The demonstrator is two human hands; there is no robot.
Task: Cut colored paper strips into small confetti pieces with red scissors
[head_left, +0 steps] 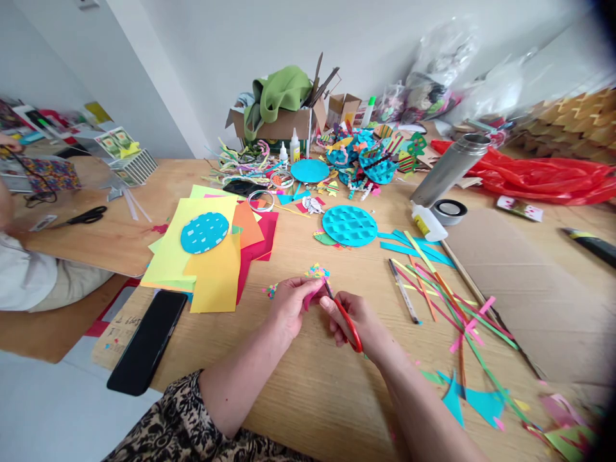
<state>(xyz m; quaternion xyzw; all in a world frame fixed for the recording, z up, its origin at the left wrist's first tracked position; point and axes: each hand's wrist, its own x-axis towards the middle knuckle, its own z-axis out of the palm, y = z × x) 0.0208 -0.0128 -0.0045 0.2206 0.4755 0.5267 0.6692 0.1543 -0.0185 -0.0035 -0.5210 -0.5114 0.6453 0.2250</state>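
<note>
My left hand [287,307], near the middle of the table, pinches a small piece of pink paper [312,294]. Red-handled scissors [348,322] are in my right hand [353,317], their blades pointing up and left at the pink paper. Just beyond my fingertips lies a little heap of tiny coloured paper bits [317,271], with a smaller cluster [271,291] to its left. Farther back sits a blue paper oval [350,226] with a woven pattern. Another blue oval [205,233], with pale spots, rests on yellow paper [168,256].
A black phone [147,342] lies at the left table edge. Coloured strips [462,321], a pen [404,290], a glue bottle [428,222] and cardboard [539,289] are at the right. Behind stand a metal flask [450,170] and a box [289,123]. A person's sleeve [24,266] shows far left.
</note>
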